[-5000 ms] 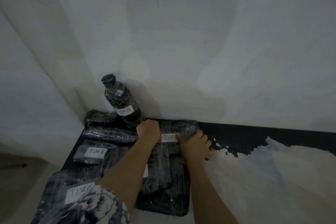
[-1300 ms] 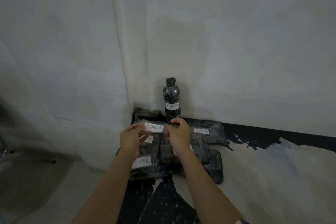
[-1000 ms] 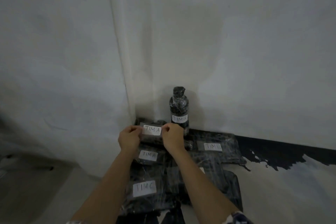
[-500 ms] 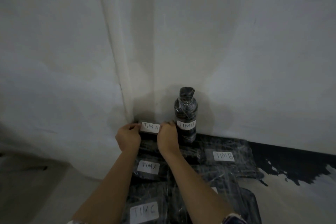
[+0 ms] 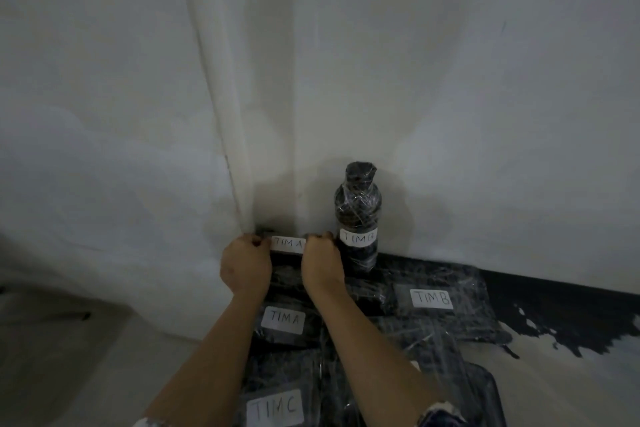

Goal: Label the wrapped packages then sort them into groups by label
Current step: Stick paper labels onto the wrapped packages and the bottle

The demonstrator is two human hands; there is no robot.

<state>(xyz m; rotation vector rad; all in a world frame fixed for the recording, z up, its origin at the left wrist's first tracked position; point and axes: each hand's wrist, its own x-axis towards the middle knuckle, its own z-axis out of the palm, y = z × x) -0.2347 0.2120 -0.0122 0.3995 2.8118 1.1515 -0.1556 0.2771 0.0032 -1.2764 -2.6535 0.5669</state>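
Note:
A dark wrapped package with a white "TIM A" label [image 5: 286,244] sits in the wall corner. My left hand [image 5: 245,265] grips its left end and my right hand [image 5: 320,262] grips its right end. A wrapped bottle labelled "TIM B" [image 5: 357,218] stands upright just right of it against the wall. Nearer me lie a second "TIM A" package [image 5: 282,321], a flat "TIM B" package [image 5: 433,302] to the right, and a "TIM C" package [image 5: 277,409] at the bottom edge. My forearms hide the packages between them.
White walls meet in a corner [image 5: 242,149] right behind the packages. The dark surface [image 5: 554,308] under them runs right along the wall, with pale patches [image 5: 571,385] in front. To the left the floor [image 5: 69,357] drops lower.
Both hands carried the "TIM A" package from above the pile back into the wall corner, left of the bottle. The camera view tilted and drew closer.

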